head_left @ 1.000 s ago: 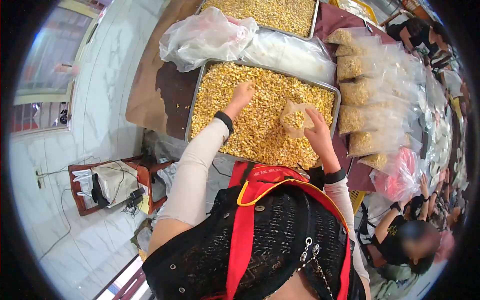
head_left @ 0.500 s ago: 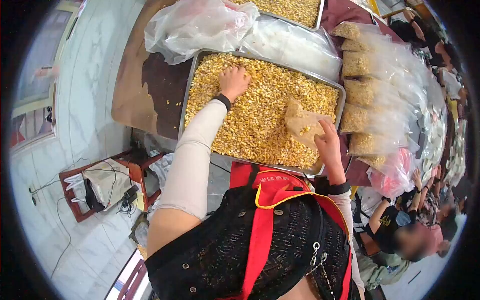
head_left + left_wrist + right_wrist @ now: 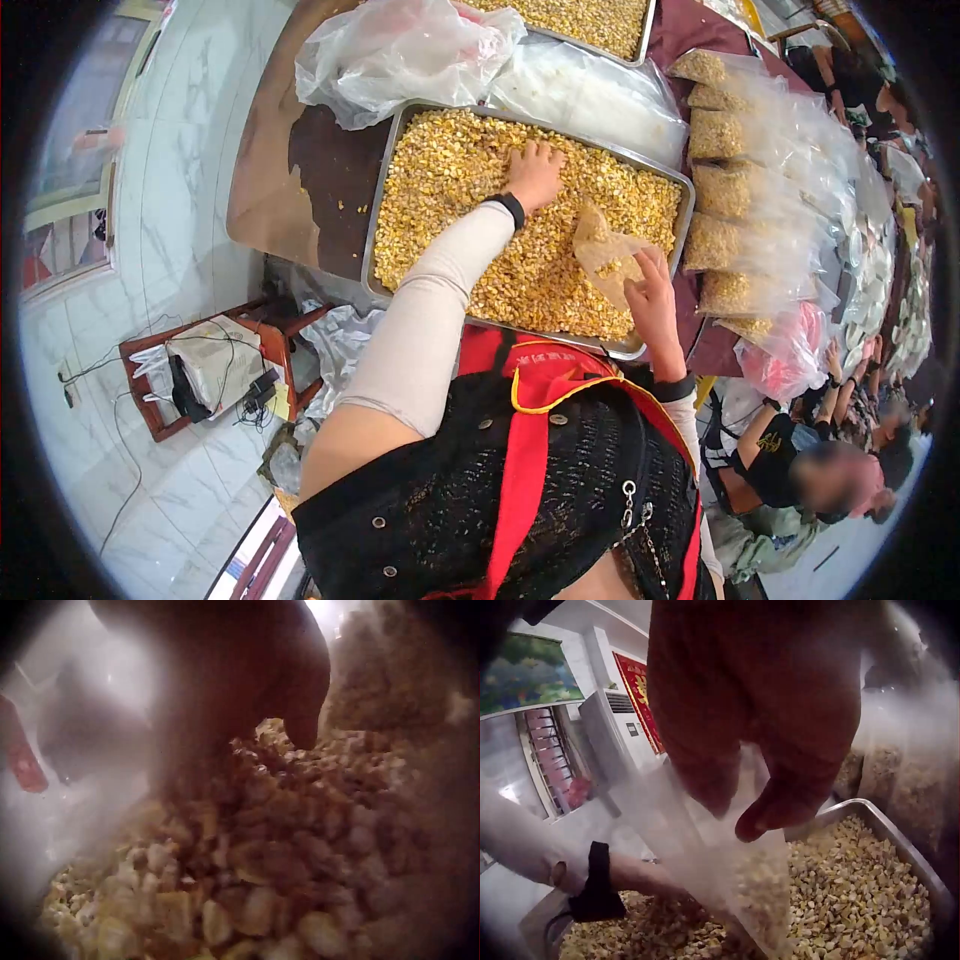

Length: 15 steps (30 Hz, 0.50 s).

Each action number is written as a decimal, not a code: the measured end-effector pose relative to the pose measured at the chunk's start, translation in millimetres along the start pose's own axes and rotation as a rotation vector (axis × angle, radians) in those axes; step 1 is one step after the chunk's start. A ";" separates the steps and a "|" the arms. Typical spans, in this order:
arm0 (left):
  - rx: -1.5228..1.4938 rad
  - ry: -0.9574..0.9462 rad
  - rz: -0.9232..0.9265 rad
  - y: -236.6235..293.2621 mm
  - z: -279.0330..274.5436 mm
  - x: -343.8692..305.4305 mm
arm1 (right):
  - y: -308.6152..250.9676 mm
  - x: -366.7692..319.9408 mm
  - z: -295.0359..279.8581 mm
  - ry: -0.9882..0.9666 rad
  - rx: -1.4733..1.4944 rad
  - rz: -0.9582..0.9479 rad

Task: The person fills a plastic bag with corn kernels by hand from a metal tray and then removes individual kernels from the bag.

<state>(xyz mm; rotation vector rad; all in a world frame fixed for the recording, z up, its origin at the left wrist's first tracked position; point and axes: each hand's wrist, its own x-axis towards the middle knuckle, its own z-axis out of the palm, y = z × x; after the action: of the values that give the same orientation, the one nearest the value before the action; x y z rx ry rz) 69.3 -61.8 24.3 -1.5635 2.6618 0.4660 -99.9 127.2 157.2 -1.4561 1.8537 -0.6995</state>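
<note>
Keep the mouth of the bag [image 3: 603, 258] wide and facing the kernels [image 3: 430, 160]; its side sags, so a scoop could spill outside. The right hand [image 3: 655, 305] pinches the rim between finger and thumb, and a light grip suits such thin film. Rest the bag's base on the kernels in the right part of the near tray [image 3: 377, 212], so that the bed carries the weight. The left hand [image 3: 537, 178], apart from the right, has its fingers spread on the kernels; whether it has any in its palm, I cannot tell. Best to cup them from the heap, bring them low across to the mouth and let go inside it. Filling each bag to a level like the filled bags [image 3: 722, 190] leaves slack film above to close.

Counted near to far: 2 hands, 1 bag in the grip, 1 near tray and 1 pink bag [image 3: 785, 350] at the end of the row. Of the filled bags, at least 7 show in the row beside the tray; more may lie hidden. Past the near tray are 1 crumpled bag [image 3: 400, 60] and a flat pile of film [image 3: 585, 95], its sheets too merged to number. Farthest on the worktop [image 3: 335, 165] is 1 more tray [image 3: 648, 30] of kernels, making 2.
</note>
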 end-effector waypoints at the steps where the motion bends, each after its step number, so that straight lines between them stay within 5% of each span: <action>1: 0.026 -0.032 0.059 6.4 3.6 -8.7 | 3.5 -0.7 0.9 0.009 -0.066 -0.047; 6: 0.012 -0.057 0.209 2.9 -1.2 -56.4 | -19.9 7.0 -1.8 -0.049 -0.011 0.054; 15: 0.000 0.009 -0.059 -44.1 -26.9 -96.6 | -16.1 15.4 -4.7 -0.044 -0.064 -0.043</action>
<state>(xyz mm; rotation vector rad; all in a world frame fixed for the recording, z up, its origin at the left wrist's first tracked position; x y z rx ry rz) 158.8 -6.7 55.3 -1.6428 2.6131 0.4573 -96.0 108.4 169.6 -1.5438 1.8306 -0.6288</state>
